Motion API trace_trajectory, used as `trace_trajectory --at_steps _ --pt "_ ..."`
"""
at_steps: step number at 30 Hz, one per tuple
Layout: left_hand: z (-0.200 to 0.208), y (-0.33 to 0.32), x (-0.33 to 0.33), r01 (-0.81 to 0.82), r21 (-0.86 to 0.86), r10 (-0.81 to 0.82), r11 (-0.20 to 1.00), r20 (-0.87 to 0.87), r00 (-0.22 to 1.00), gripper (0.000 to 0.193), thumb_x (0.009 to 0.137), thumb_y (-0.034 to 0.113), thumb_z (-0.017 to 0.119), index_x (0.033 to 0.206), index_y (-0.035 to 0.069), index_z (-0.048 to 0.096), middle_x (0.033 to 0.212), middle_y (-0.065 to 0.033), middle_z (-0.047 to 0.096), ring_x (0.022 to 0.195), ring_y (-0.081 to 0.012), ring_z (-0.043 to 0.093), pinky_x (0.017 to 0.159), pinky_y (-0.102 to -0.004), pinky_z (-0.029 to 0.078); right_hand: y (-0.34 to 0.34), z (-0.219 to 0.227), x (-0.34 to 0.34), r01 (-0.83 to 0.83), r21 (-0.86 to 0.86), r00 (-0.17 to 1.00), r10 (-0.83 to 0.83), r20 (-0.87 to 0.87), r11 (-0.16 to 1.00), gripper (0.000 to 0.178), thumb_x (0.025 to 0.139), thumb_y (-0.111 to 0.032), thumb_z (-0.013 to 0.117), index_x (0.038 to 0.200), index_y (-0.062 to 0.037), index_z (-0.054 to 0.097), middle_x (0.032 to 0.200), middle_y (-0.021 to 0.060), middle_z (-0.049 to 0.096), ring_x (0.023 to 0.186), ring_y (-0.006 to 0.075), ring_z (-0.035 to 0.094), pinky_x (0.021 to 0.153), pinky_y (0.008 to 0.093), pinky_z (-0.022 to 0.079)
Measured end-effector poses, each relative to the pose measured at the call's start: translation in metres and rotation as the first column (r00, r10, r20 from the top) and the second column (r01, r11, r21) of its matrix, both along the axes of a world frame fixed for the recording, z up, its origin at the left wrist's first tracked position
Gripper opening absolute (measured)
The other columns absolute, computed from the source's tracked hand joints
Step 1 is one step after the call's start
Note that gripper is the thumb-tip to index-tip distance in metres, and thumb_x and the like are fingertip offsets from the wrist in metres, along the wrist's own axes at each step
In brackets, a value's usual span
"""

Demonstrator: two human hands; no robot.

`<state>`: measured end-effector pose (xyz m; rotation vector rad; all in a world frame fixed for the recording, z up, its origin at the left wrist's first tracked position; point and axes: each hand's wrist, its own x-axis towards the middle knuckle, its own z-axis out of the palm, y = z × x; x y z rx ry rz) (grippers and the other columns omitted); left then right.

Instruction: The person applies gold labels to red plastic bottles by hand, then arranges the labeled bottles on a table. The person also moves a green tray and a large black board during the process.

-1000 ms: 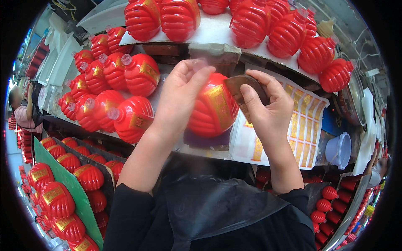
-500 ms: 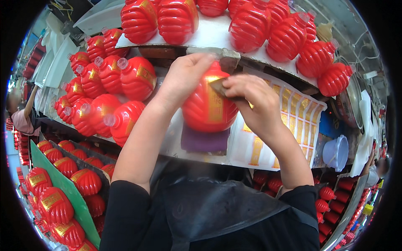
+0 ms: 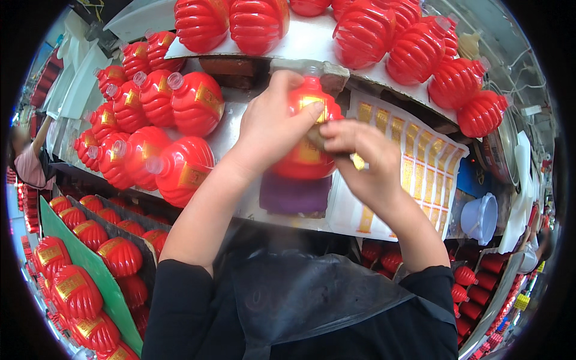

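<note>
A round red ribbed bottle [image 3: 294, 162] with a clear neck stands on a purple pad [image 3: 293, 197] before me. A gold label [image 3: 309, 105] runs down its front. My left hand [image 3: 273, 120] is wrapped round the bottle's upper left side, the thumb pressing on the label. At the label's lower part, the fingers of my right hand [image 3: 369, 153] are closed on a small flat brownish scraper [image 3: 314, 139], smeared by motion and partly hidden. A small gold and white scrap [image 3: 359, 161] shows under the right fingers. Sheets of gold labels [image 3: 414, 153] lie beside the right hand.
Several red bottles [image 3: 196, 105] stand to the left, and more [image 3: 366, 33] stand on a white raised shelf [image 3: 312, 41] at the back. A pale blue bucket [image 3: 479, 219] is at the right. Lower left, crates of labelled red bottles [image 3: 120, 257] sit by a green board [image 3: 90, 270].
My left thumb has come down from the bottle's neck onto the label. My right hand has moved slightly down with the scraper along the label. The bottle is tilted a little differently.
</note>
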<state>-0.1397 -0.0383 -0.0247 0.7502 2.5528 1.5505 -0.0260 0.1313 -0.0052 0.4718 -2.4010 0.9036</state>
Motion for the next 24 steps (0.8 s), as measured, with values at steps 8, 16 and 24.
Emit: trace_trajectory --at_steps 8,16,24 --pt "-0.014 -0.005 0.007 -0.056 0.129 0.069 0.990 -0.101 0.992 0.041 0.099 0.032 0.058 0.127 0.001 0.057 0.122 -0.0230 0.068 0.114 -0.0421 0.064 0.100 -0.0466 0.049 -0.015 -0.002 0.035 0.043 -0.238 0.996 -0.022 0.091 0.970 0.028 0.069 0.011 0.077 0.094 -0.0011 0.072 0.096 0.0149 0.076 0.090 0.0303 0.076 0.081 0.0372 0.060" --pt "-0.034 -0.017 0.056 -0.138 0.251 0.172 0.958 -0.118 0.978 0.060 0.097 0.030 0.062 0.141 -0.005 0.042 0.138 -0.0273 0.053 0.128 -0.0407 0.053 0.109 -0.0452 0.041 -0.011 0.011 0.024 -0.100 -0.134 0.984 0.118 0.133 0.986 0.024 0.076 0.007 0.077 0.097 -0.0025 0.074 0.097 0.0125 0.074 0.089 0.0249 0.073 0.077 0.0360 0.057" --pt "-0.047 -0.023 0.063 -0.058 0.273 0.083 0.960 -0.083 0.993 0.077 0.093 0.029 0.070 0.149 -0.006 0.030 0.145 -0.0265 0.043 0.135 -0.0376 0.046 0.115 -0.0439 0.036 0.015 0.010 -0.060 0.236 -0.140 0.960 -0.209 0.185 0.962 0.027 0.092 -0.011 0.071 0.116 0.0018 0.065 0.103 0.0169 0.073 0.098 0.0231 0.073 0.087 0.0327 0.055"
